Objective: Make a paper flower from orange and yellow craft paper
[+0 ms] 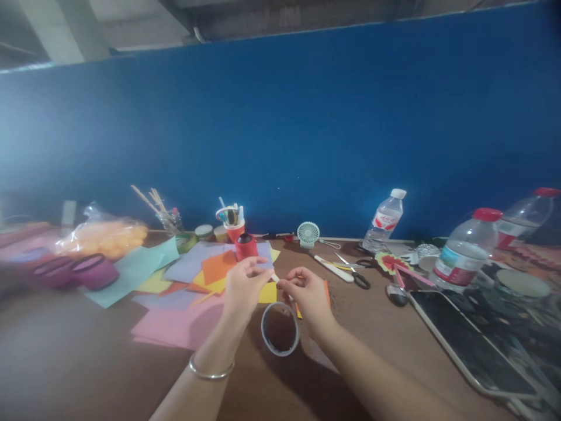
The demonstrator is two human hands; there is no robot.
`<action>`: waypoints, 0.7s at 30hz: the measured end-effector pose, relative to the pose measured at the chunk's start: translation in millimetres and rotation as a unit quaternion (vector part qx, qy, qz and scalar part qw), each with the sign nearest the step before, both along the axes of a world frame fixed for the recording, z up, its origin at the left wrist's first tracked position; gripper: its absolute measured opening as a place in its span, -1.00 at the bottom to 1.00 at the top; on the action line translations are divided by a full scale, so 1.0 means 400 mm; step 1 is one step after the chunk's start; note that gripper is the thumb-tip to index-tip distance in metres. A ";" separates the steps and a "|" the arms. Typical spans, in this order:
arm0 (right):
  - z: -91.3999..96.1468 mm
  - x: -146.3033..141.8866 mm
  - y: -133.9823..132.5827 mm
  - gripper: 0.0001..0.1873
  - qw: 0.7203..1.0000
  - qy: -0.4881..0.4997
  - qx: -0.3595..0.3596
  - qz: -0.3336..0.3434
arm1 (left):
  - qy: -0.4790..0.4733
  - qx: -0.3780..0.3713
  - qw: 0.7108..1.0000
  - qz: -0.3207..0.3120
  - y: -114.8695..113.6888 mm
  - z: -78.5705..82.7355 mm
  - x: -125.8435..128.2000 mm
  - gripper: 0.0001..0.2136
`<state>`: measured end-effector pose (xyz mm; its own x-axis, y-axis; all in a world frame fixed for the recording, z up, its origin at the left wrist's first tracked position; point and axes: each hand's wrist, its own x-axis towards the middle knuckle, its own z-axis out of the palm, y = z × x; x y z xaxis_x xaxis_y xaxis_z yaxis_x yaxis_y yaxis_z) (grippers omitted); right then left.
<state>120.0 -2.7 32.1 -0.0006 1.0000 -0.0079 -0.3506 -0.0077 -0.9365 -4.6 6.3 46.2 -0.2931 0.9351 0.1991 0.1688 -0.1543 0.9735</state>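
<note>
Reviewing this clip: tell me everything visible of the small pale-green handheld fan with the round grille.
The small pale-green handheld fan, plastic by its look, stands upright at the back of the brown table, near the blue wall. Its round, slatted grille faces the camera, and a pale strap loops out to the right. Neither the left hand nor the right hand touches it. Whether it is running cannot be told.

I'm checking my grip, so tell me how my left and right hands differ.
The left hand has a silver bangle at its wrist; the right hand shows none. The left hand is nearer the pink paper, the right hand nearer the phone. Both meet at the fingertips, pinching what looks like a small white piece.
</note>
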 end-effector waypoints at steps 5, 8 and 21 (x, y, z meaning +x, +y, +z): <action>0.004 0.000 -0.002 -0.79 1.000 0.021 -0.016 0.017 | -0.007 -0.011 0.999 -0.043 0.003 0.000 0.001 -0.76; 0.002 -0.001 -0.001 -0.79 0.998 0.051 -0.007 0.021 | -0.065 -0.008 0.994 -0.084 0.004 0.003 0.003 -0.78; -0.010 0.007 0.013 -0.76 0.998 0.063 0.021 -0.003 | -0.096 -0.018 0.981 -0.169 0.000 -0.006 0.022 -0.71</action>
